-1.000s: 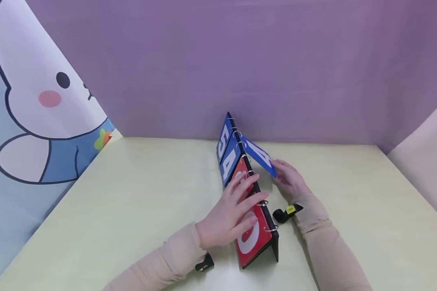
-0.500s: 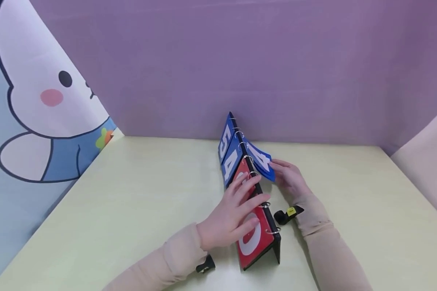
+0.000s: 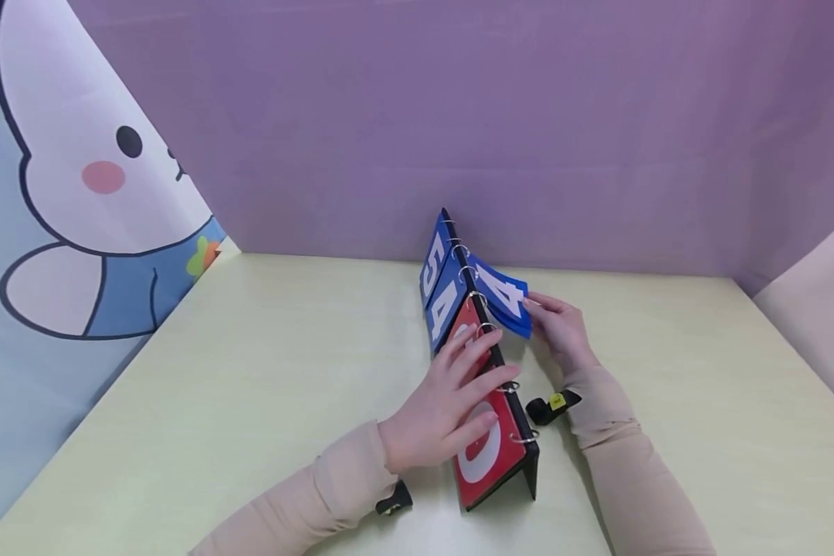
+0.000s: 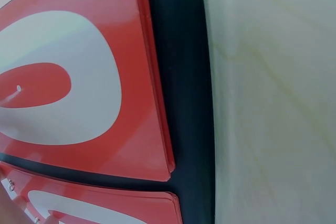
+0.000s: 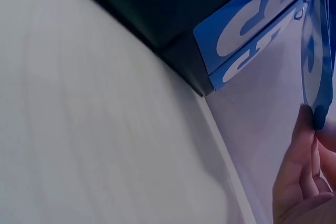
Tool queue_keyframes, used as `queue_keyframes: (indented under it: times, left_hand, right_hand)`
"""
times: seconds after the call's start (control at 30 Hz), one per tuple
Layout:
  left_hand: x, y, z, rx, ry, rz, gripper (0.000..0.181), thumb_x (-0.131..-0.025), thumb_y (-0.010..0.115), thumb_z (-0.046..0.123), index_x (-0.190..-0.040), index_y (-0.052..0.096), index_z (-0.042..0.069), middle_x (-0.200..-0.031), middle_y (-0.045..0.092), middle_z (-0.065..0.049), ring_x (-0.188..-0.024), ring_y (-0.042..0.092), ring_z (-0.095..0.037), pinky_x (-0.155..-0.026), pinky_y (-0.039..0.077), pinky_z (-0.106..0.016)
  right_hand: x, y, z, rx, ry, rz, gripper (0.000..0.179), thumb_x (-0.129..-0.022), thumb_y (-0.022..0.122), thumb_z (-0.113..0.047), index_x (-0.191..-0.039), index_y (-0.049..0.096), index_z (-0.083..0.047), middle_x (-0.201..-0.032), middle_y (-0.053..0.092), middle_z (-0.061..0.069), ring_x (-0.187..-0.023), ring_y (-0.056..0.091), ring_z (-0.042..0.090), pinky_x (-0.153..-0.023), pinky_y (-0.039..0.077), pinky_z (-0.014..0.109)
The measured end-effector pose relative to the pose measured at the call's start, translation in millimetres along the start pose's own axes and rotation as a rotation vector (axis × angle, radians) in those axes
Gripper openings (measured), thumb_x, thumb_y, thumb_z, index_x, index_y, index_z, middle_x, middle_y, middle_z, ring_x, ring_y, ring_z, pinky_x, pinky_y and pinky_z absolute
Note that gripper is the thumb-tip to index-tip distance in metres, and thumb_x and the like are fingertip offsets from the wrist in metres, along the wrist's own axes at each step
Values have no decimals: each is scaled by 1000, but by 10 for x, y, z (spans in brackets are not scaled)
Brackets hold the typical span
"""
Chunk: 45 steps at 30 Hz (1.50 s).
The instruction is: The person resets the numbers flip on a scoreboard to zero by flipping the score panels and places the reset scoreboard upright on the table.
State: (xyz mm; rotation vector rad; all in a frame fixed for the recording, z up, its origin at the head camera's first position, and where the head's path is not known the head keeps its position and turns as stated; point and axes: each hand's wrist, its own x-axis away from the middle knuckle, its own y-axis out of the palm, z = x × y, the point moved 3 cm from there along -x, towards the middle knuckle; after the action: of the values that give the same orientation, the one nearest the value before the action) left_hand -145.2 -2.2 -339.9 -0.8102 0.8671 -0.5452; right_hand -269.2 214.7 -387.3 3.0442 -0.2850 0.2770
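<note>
A tabletop flip scoreboard (image 3: 530,472) stands like a tent on the table, its number cards hung on metal rings along a black spine. My left hand (image 3: 434,413) lies with spread fingers over the red cards (image 3: 506,452) on the left face, fingertips reaching the top edge. Blue cards with 5 and 4 (image 3: 445,297) sit farther back on that face. On the other side my right hand (image 3: 564,332) pinches the lower edge of lifted blue cards (image 3: 506,297), the upper one showing a 4. The right wrist view shows thumb and finger gripping those blue cards (image 5: 317,77) at their edge.
A pale yellow table (image 3: 285,347) carries the scoreboard. Behind rises a purple backdrop (image 3: 459,100), close to the scoreboard's far end. A cartoon-printed panel (image 3: 55,193) stands at the left. Each wrist wears a small black device (image 3: 542,409).
The lifted blue cards have swung up and outward to the right, so the 4 faces up more fully. My right hand moved slightly outward with them; the left stayed on the red cards.
</note>
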Motion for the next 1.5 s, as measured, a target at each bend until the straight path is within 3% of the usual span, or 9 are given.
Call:
queue_keyframes:
  times: [0.27, 0.37, 0.57, 0.67, 0.93, 1.03, 1.2, 1.4, 1.5]
  left_hand:
    - [-7, 14, -18, -7, 16, 8, 53, -93, 49, 30, -144, 35, 22, -158, 9, -3, -146, 1, -26, -116, 18, -51]
    - [-11, 14, -21, -4, 14, 8, 54, -93, 48, 32, -144, 35, 23, -158, 9, -2, -146, 1, -25, -116, 19, -51]
    - [-4, 11, -19, -42, 44, 30, 51, -94, 47, 30, -143, 37, 21, -157, 11, -6, -145, 2, -28, -117, 15, -49]
    - [0, 12, -23, -41, 39, 32, 51, -93, 47, 30, -143, 37, 22, -157, 11, -6, -145, 2, -28, -117, 15, -49]
    - [1, 17, -25, -17, 23, 21, 52, -93, 48, 30, -143, 37, 22, -157, 10, -4, -145, 1, -27, -115, 20, -51]
    - [3, 20, -27, -8, 15, 17, 53, -92, 49, 30, -143, 37, 23, -158, 10, -3, -145, 1, -26, -115, 21, -51]
    - [9, 8, -17, 27, -11, 9, 53, -92, 49, 32, -144, 37, 24, -158, 10, -1, -146, 1, -24, -113, 25, -51]
    - [18, 4, -12, 58, -21, 14, 53, -92, 48, 35, -143, 37, 25, -158, 9, 1, -146, 1, -22, -112, 29, -50]
    - [18, 4, -9, 60, -16, 19, 53, -92, 48, 35, -143, 36, 25, -158, 9, 1, -146, 1, -23, -112, 29, -49]
  right_hand:
    - [28, -8, -43, 20, -7, 111, 46, -88, 66, -16, -130, 55, 2, -69, 64, -13, -62, 61, -1, -62, 52, 12]
    - [25, -13, -55, -3, 28, 100, 48, -90, 64, -13, -135, 51, -1, -66, 63, -13, -60, 61, -2, -60, 51, 12]
    - [37, 11, -84, -215, 152, -3, 53, -93, 58, -8, -141, 38, 1, -69, 68, -9, -61, 63, 0, -60, 51, 12]
    - [53, 19, -103, -213, 147, -26, 52, -93, 57, -9, -141, 37, 1, -70, 69, -10, -63, 64, 0, -61, 52, 13]
    - [67, 13, -173, -79, -40, 84, 45, -93, 59, -10, -135, 48, 2, -77, 63, -17, -70, 62, -4, -69, 51, 10]
    - [94, 2, -243, -162, -89, 17, 48, -94, 56, -11, -137, 43, 5, -87, 63, -14, -77, 63, -2, -76, 52, 12]
    - [184, -14, -418, -389, -158, -116, 54, -97, 50, -12, -146, 29, 2, -103, 61, -5, -82, 64, 3, -83, 52, 17]
    - [352, 74, -641, -438, -326, -116, 72, -96, 49, -7, -153, 6, -15, -123, 43, 2, -94, 59, 6, -87, 51, 20]
    - [430, 161, -727, -423, -406, -85, 80, -95, 50, -3, -153, -2, -23, -137, 37, 9, -111, 53, 13, -96, 48, 25]
